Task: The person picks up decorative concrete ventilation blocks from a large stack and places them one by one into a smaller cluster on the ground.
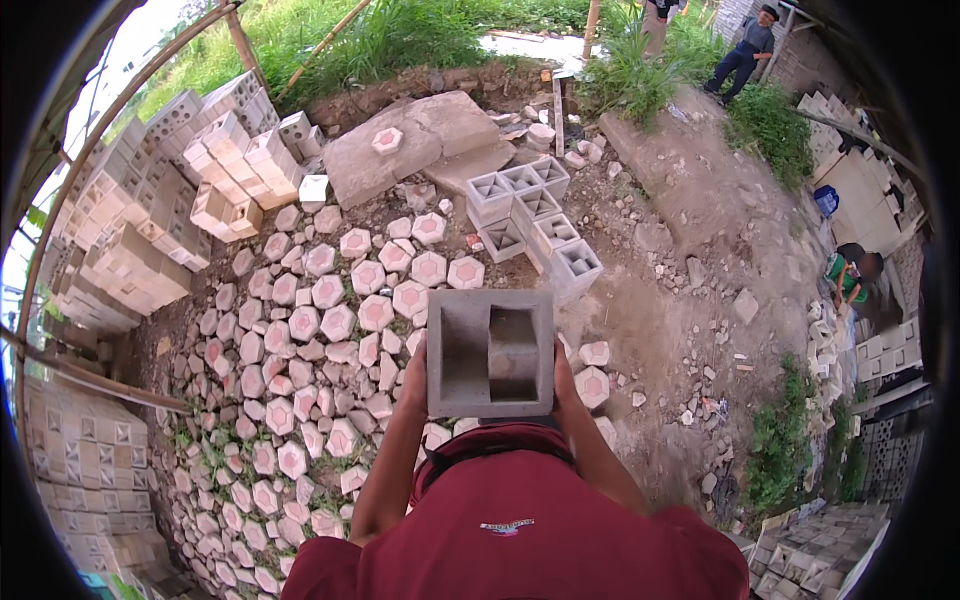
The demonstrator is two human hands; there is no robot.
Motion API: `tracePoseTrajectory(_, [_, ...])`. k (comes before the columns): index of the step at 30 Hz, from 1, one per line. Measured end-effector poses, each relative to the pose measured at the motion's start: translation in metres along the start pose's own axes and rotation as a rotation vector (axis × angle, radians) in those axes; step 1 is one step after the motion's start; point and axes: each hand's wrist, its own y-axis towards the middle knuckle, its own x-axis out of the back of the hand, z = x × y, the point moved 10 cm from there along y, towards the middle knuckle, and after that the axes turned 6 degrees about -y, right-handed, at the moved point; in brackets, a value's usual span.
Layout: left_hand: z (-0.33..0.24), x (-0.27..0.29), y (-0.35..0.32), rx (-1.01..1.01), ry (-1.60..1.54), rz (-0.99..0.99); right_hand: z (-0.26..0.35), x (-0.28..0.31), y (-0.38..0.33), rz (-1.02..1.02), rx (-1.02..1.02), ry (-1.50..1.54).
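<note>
A: Head view. How far along?

B: One grey block (500, 362) is held up in front of the maroon shirt (520, 550), not set down. Ahead on the ground, a cluster of hollow blocks (530, 222) stands close together in a stepped line. I'd call that part done, the held one left. Whether others remain, can't tell.

A: Grip?

B: Left hand (416, 374) against one side wall, right hand (565, 376) against the other, spread as wide as the block. Both have hold of it; most fingers hidden.

A: Surroundings?

B: Left: six-sided pavers (376, 312) strewn among rubble; past them, tall stacks of pale blocks (145, 265). Far side: a cracked slab (425, 130), a lone paver (387, 140) on top. Right: dirt (670, 360), loose stones (745, 305), weeds (782, 440). One person (746, 52) stands top right; another in green (846, 278) is low at the right. Both well apart.

A: In the way?

B: Pavers and stones probably make poor footing. The held block hides some ground beyond it.
</note>
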Motion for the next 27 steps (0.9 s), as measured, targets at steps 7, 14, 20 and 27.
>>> tracePoseTrajectory(7, [-0.069,-0.023,0.151,-0.101,0.04,-0.007,0.044,-0.002,0.187,0.047,0.088,-0.071])
tracePoseTrajectory(14, [-0.13,-0.045,0.293,-0.07,0.061,-0.014,0.098,-0.036,0.322,0.024,0.035,-0.027])
tracePoseTrajectory(20, [-0.176,-0.038,0.434,0.047,0.136,0.048,0.13,-0.052,0.418,-0.109,0.059,0.005])
tracePoseTrajectory(27, [-0.202,-0.01,0.638,0.406,0.183,0.069,0.103,-0.005,0.56,-0.551,0.095,0.179])
